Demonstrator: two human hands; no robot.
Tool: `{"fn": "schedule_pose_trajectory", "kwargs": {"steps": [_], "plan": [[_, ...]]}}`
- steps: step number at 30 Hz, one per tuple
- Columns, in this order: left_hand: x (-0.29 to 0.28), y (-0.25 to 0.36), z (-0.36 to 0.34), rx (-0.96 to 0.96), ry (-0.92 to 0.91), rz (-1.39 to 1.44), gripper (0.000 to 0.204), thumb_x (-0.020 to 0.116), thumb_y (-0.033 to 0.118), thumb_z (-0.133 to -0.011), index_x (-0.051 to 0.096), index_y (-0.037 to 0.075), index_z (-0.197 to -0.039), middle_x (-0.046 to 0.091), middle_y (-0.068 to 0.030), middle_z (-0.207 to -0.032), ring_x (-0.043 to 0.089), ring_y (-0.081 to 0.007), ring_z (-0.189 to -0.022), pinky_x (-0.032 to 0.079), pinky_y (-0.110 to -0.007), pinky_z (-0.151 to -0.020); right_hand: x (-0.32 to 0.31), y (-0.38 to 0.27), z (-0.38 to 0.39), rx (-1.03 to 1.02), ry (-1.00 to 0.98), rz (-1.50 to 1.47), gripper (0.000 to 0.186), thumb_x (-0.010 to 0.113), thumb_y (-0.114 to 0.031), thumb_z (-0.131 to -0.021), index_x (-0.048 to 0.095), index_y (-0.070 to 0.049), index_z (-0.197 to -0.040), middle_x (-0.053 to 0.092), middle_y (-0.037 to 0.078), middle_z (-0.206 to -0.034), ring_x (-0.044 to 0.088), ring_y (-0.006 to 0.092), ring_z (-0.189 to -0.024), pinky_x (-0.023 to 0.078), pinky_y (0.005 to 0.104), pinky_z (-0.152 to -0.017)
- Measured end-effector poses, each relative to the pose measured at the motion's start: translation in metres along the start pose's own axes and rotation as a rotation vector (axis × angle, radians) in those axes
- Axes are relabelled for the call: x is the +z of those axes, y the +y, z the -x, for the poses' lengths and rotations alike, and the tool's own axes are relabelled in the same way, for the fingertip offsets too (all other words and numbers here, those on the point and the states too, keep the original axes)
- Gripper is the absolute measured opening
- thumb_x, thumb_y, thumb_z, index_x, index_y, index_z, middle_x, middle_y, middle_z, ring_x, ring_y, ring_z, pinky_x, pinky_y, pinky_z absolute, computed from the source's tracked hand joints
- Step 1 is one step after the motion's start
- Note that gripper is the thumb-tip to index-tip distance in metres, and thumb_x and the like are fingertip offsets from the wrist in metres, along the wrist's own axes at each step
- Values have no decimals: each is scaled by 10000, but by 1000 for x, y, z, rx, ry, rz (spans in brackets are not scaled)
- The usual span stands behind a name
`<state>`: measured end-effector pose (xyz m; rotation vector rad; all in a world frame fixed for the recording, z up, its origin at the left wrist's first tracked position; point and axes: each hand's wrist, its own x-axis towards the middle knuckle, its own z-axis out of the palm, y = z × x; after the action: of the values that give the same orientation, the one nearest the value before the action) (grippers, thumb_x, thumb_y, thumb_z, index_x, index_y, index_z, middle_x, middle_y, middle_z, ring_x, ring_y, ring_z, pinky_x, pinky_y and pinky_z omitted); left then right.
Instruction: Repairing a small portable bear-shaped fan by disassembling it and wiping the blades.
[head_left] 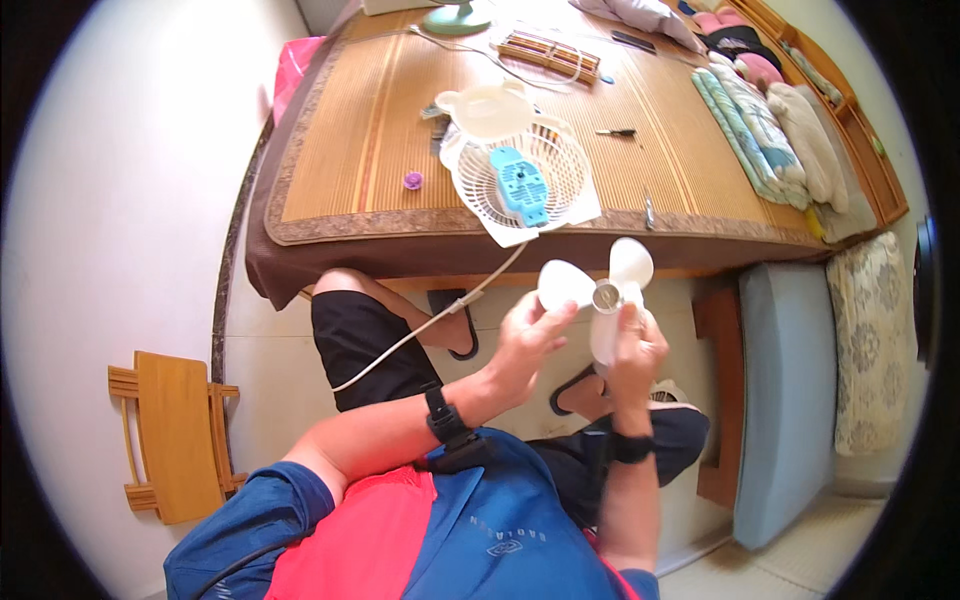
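Note:
Above my lap, just off the table's near edge, I hold a white three-bladed fan impeller (606, 296) with its round hub facing up. My right hand (638, 358) grips the blade on the right and lower side. My left hand (528, 348) has its fingers at the edge of the left blade; part of that contact is hidden. On the table in front sits a white slatted fan guard (570, 165), a blue plastic housing (521, 186) lying in it. A white bear-eared cover (487, 112) rests at its far side, and a purple knob (412, 181) to its left.
A white cord (415, 333) runs from the guard over my left leg. Screwdriver (616, 132) and a thin metal tool (648, 211) lie on the mat (350, 150). Folded blankets (750, 140) line the right. A wooden stool (180, 437) stands left, a blue cushion (785, 400) right.

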<state>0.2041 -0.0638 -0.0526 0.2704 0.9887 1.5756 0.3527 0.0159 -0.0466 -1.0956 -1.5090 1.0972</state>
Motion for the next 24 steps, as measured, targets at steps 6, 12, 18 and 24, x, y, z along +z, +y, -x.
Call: {"fn": "schedule_pose_trajectory", "kwargs": {"steps": [6,12,18,24], "plan": [[-33,51,0,20,-364,-356,537,852,209,-1017,658,-4,-1470,763,-104,-1313,709,-176,-1205,563,-364,-1089,-27,-19,16,71,-470,85,377,673,-294,-1144,738,17,-942,694,23,-756,625,97,-650,491,308,-550],[-51,35,-7,-11,-413,-465,401,874,177,-1000,738,22,-1344,804,-59,-1199,747,-123,-1063,607,-319,-946,-20,-9,17,108,-474,47,475,601,-391,-1182,749,16,-988,741,68,-838,668,111,-718,538,316,-607],[-50,26,-2,47,-123,-115,373,834,93,-1015,714,69,-1367,778,-18,-1247,729,-106,-1093,594,-333,-972,-52,18,-9,349,7,-774,479,431,-419,-1231,669,-47,-1417,759,104,-1234,736,234,-1094,597,440,-998],[-42,17,-7,217,-59,-31,348,803,57,-1032,704,68,-1365,776,-25,-1255,728,-129,-1127,595,-338,-987,-39,-9,-5,487,-136,-1099,544,385,-465,-1217,565,-119,-1596,638,86,-1573,609,315,-1444,450,554,-1245]]}}
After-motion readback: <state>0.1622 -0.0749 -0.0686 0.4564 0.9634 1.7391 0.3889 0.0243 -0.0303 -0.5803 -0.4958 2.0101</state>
